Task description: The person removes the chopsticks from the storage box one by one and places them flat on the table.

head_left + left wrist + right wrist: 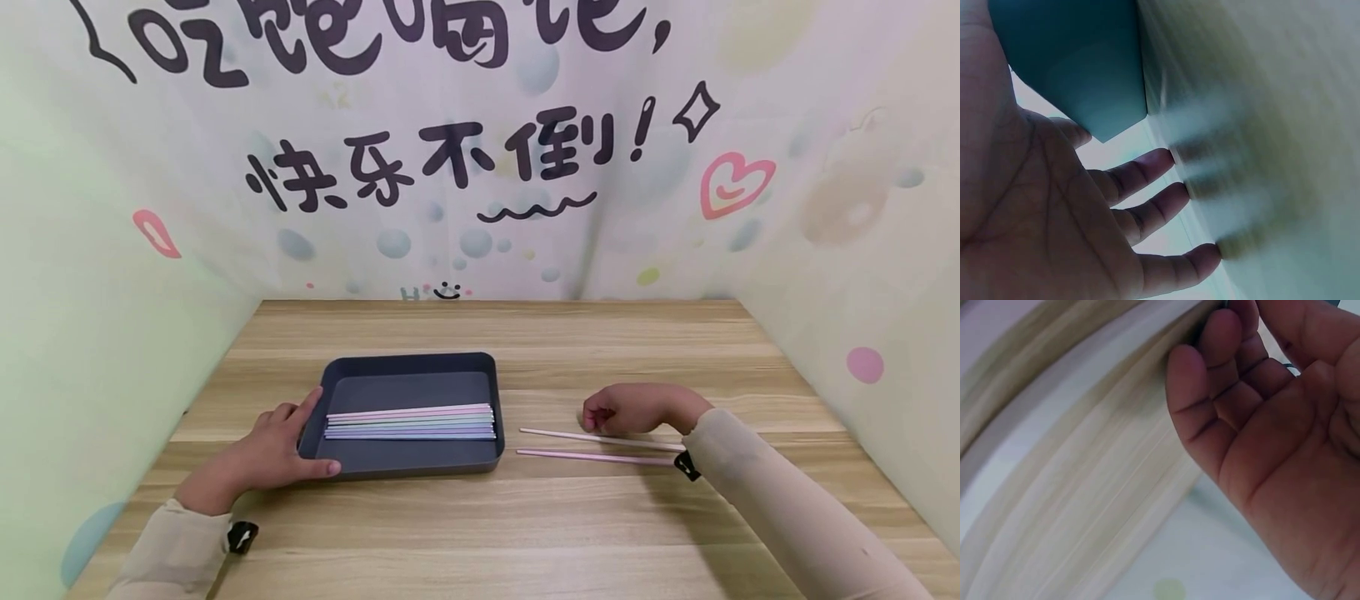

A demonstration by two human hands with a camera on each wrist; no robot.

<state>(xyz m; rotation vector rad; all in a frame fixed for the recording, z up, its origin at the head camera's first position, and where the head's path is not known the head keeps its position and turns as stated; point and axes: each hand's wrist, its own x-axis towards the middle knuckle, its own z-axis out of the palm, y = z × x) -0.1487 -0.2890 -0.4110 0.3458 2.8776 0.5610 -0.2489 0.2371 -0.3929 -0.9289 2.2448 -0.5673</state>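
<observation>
A dark grey rectangular tray (pixel 412 471) sits left of the table's middle. Lying lengthwise inside it are several chopsticks (pixel 411 422) in pale pink, green, blue and purple. My left hand (pixel 273 450) spreads round the tray's near left corner, thumb along the front and index finger at the left side. In the left wrist view its other fingers (pixel 1154 209) extend past the tray's wall, tips at the tabletop. To the right lie a whitish chopstick (pixel 551 432) and a pink chopstick (pixel 585 455). My right hand (pixel 630 408), fingers bent, has its fingertips right at the whitish one; I cannot tell whether it pinches it.
The wood-grain table (pixel 480 542) ends at a back wall hung with a printed cloth (pixel 420 242) bearing large dark characters. Pale side walls (pixel 862 292) border the table at left and right. My right sleeve (pixel 787 500) overlaps the thick ends of the loose chopsticks.
</observation>
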